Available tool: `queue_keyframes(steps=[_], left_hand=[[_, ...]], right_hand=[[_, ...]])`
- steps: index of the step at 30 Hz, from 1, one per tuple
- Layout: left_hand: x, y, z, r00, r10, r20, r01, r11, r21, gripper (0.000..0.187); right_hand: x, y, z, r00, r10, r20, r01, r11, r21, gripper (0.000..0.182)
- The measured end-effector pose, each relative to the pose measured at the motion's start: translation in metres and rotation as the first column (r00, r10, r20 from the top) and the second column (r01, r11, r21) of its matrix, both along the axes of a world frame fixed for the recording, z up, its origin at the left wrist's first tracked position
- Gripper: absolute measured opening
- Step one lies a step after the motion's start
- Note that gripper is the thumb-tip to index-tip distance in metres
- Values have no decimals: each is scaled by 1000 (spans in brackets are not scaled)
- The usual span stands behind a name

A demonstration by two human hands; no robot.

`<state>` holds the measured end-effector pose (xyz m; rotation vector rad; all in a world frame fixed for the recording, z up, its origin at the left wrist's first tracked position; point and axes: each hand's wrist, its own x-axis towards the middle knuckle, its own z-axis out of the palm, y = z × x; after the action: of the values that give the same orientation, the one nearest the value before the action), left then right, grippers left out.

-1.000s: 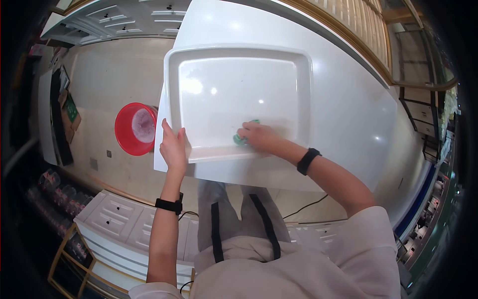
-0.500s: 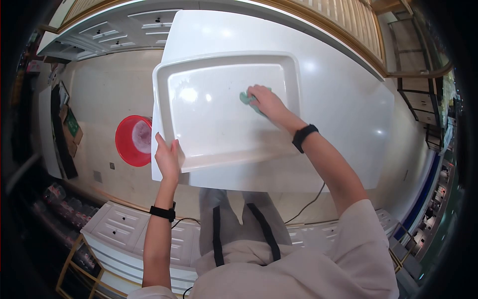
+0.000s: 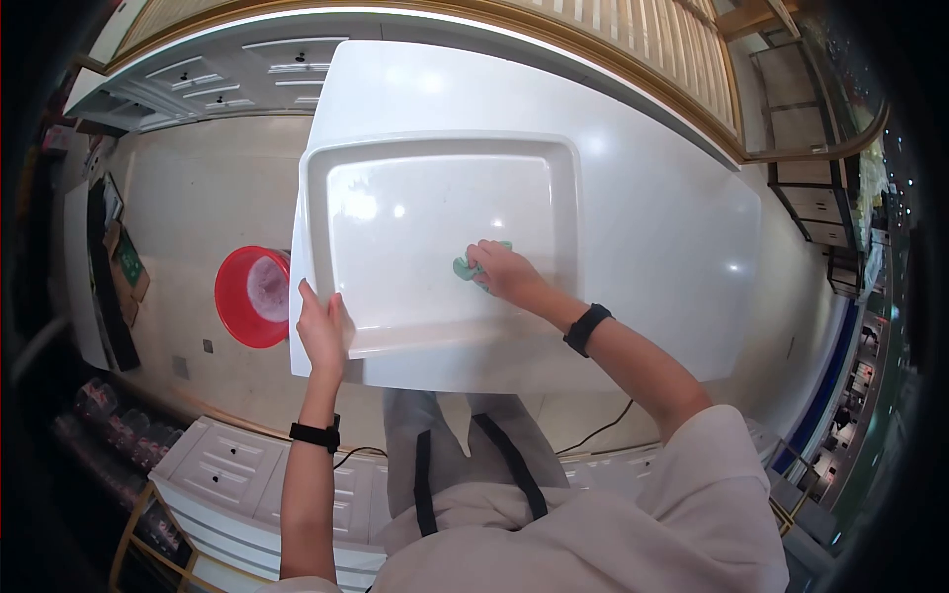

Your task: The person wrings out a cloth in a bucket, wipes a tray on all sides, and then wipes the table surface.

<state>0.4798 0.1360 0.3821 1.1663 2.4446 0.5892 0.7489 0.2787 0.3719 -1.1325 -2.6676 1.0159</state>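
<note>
A large white tray [image 3: 567,198] with raised walls lies on the white table [image 3: 672,227]. My left hand [image 3: 322,331] grips the tray's near left corner, thumb and fingers on either side of the wall. Bunched under my right hand [image 3: 504,272] is a green cloth [image 3: 463,268], pressed on the tray floor right of its middle and toward the near side. The fingers of that hand are curled round the cloth, and parts of it stick out at the left and above.
On the floor left of the table stands a red bucket [image 3: 235,301] with foamy liquid. White drawer cabinets [image 3: 227,465] are at the lower left, and plastic bottles [image 3: 114,420] sit beyond them. A black cable [image 3: 603,427] runs below the table's near edge.
My right hand has moved the green cloth toward me and slightly left over the tray floor. My left hand still holds the corner. The whole view has shifted a little.
</note>
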Motion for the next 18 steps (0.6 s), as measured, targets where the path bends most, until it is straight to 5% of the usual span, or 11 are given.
queue_keyframes(steps=[4,8,14,18], left_hand=[[-2,-3,-2,1000,-11,1,11,999,38,44],[0,0,2,1000,7,-17,-7,1000,-6,44],[2,0,6,999,-12,-50,11,999,-31,45],[-1,-3,-3,996,-37,-83,38,999,3,45]], right_hand=[[-8,62,8,973,-219,73,189,939,287,21],[18,104,-3,976,-120,182,26,893,449,24],[53,52,20,925,-38,378,-147,882,448,28],[65,-5,23,896,41,442,-187,937,294,28]])
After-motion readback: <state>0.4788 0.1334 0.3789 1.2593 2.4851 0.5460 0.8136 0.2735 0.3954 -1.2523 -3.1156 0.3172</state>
